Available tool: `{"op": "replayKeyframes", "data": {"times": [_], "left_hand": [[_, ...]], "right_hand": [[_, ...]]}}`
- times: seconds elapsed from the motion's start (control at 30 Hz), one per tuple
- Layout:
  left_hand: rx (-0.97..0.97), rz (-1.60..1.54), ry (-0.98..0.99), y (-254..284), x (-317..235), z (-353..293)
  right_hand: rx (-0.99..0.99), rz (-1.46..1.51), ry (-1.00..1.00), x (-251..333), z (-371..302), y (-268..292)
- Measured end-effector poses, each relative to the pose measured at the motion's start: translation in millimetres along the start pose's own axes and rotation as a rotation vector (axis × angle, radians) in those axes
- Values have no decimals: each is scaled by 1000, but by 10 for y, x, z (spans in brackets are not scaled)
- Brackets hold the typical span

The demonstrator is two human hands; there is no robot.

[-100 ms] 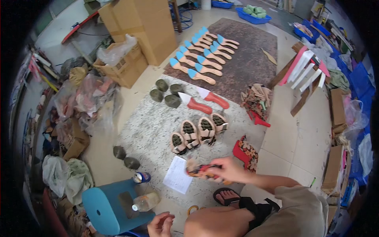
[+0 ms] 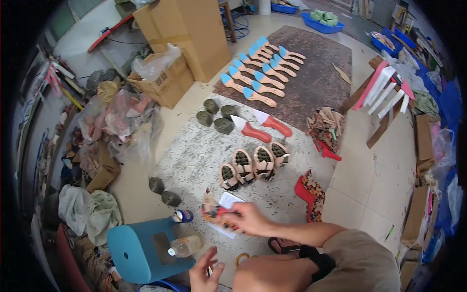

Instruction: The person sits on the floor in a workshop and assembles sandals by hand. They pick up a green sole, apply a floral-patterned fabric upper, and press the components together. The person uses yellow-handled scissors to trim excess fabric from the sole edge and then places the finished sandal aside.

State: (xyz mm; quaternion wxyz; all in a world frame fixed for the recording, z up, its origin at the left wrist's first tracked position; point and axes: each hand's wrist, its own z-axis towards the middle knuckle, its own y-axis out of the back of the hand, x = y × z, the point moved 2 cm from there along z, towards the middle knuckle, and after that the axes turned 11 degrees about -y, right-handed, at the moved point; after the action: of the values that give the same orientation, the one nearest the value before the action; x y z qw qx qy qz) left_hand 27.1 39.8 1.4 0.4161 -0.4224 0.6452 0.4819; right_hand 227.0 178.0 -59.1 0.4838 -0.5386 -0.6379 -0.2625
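My right hand (image 2: 249, 218) reaches out over the speckled mat (image 2: 194, 155) and holds a small multicoloured object with a red part (image 2: 214, 214), blurred by motion. It hovers above a white sheet of paper (image 2: 228, 200) lying on the mat. My left hand (image 2: 206, 273) is low near my knee, fingers apart, holding nothing I can make out. Just beyond the paper stands a row of several tan and dark shoe pieces (image 2: 253, 163).
A blue stool (image 2: 141, 250) at my left carries a clear plastic bottle (image 2: 185, 246) and a can (image 2: 182, 215). Two red-handled shapes (image 2: 262, 127), green tape rolls (image 2: 216, 117), blue-tipped wooden pieces (image 2: 258, 73) on a brown rug, cardboard boxes (image 2: 185, 34) and bags of clutter (image 2: 112, 126) surround the mat.
My right hand has moved left with the colourful object, and it now blurs over the paper. My left hand has risen slightly.
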Motion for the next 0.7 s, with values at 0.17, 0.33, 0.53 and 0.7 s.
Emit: {"op": "replayKeyframes", "data": {"times": [0.17,0.33,0.53,0.7], "left_hand": [[-308,517,-455,100,-278,375],[-592,-631,-136,-71,541,162],[-657,-1166,69,-685,1114,154],[-657,-1405,-7,-934,1184,-33]], "right_hand": [[282,-83,92,129,210,-1018],[678,275,2,-496,37,-1057],[388,-341,31,-853,-248,-532],[495,-434,-138,-903,-377,-614]]}}
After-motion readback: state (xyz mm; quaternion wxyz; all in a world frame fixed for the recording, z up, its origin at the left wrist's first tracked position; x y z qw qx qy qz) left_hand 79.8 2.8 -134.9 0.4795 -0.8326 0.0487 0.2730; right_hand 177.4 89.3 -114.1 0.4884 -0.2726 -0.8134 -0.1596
